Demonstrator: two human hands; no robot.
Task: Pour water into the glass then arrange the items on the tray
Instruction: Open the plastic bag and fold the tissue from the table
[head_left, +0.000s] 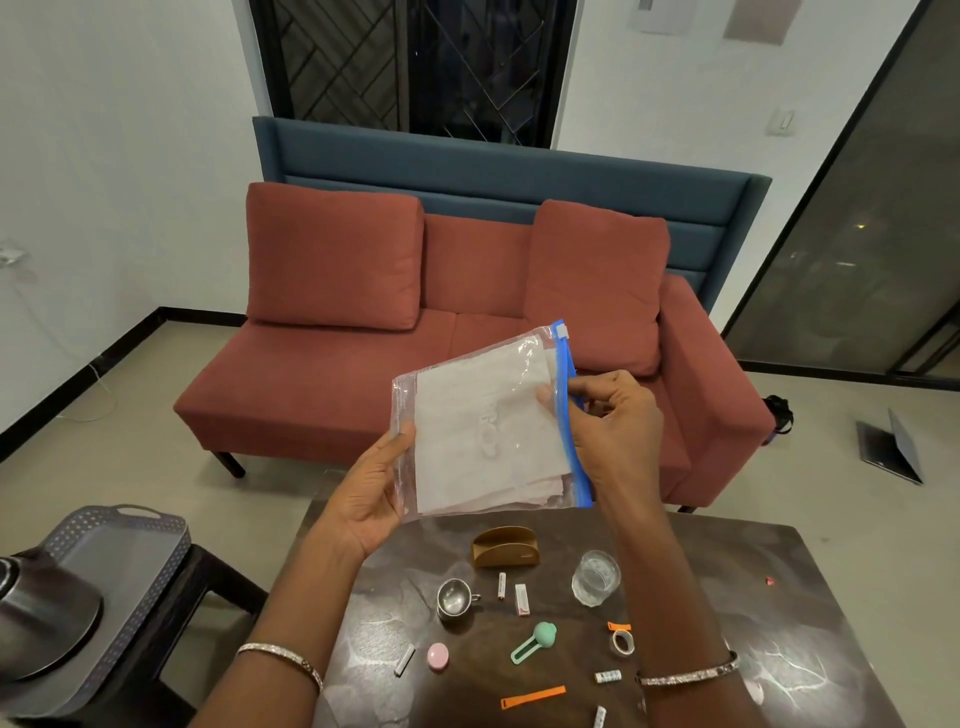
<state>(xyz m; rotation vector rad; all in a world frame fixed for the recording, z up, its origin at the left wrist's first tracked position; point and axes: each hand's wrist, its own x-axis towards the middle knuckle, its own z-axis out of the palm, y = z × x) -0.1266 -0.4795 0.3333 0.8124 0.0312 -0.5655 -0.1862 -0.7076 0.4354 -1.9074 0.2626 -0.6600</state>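
I hold a clear zip bag (483, 431) with white tissues inside, up above the dark table (779, 613). My left hand (376, 488) grips its bottom left corner. My right hand (610, 421) pinches the blue zip strip on the bag's right edge. On the table below stand a clear glass (596, 578) with water in it, a small steel cup (454, 598) and a brown napkin holder (505, 545). A grey perforated tray (111, 545) sits on a stool at the left, with a dark kettle (41, 618) on its near part.
Small items lie scattered on the table: a pink round case (438, 656), a green-handled tool (535, 642), a tape roll (622, 642), an orange strap (533, 696), small tubes. A red sofa (441, 332) stands beyond the table. A laptop (891, 449) lies on the floor at right.
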